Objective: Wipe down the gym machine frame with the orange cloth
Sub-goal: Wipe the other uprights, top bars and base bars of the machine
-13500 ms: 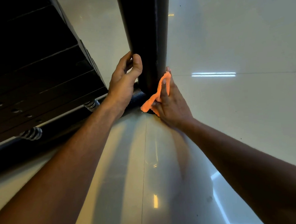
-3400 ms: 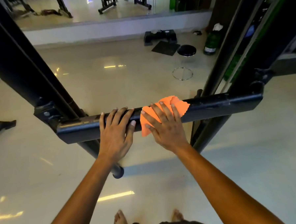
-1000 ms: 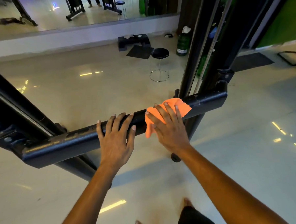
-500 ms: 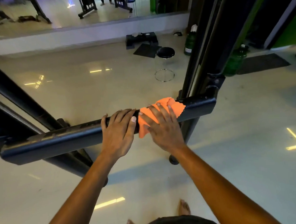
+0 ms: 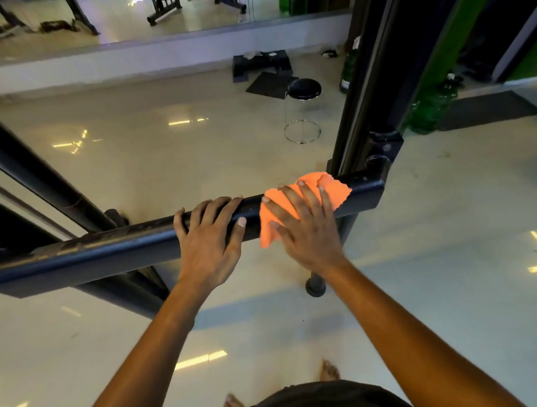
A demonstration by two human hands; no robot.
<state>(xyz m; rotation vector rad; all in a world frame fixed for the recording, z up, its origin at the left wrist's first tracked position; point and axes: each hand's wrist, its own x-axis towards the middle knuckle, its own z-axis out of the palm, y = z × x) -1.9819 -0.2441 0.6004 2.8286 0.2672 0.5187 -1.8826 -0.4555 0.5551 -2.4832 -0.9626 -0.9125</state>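
Moved: orange cloth [image 5: 304,198] and right hand [image 5: 306,229] are sliding further right along the black bar [image 5: 108,249], nearing its end.
Right hand: fingers are spreading flat, pressing the cloth onto the bar.
Left hand [image 5: 208,237]: fingers are curling over the bar, just beside the cloth.
Behind: black stool [image 5: 304,89] is standing on the shiny floor [image 5: 165,165].

No legible text, brand, number or sign anywhere I look. The green plastic bottle [image 5: 348,71] standing on the floor behind the black upright post carries a pale label, but its print is too small for me to read.
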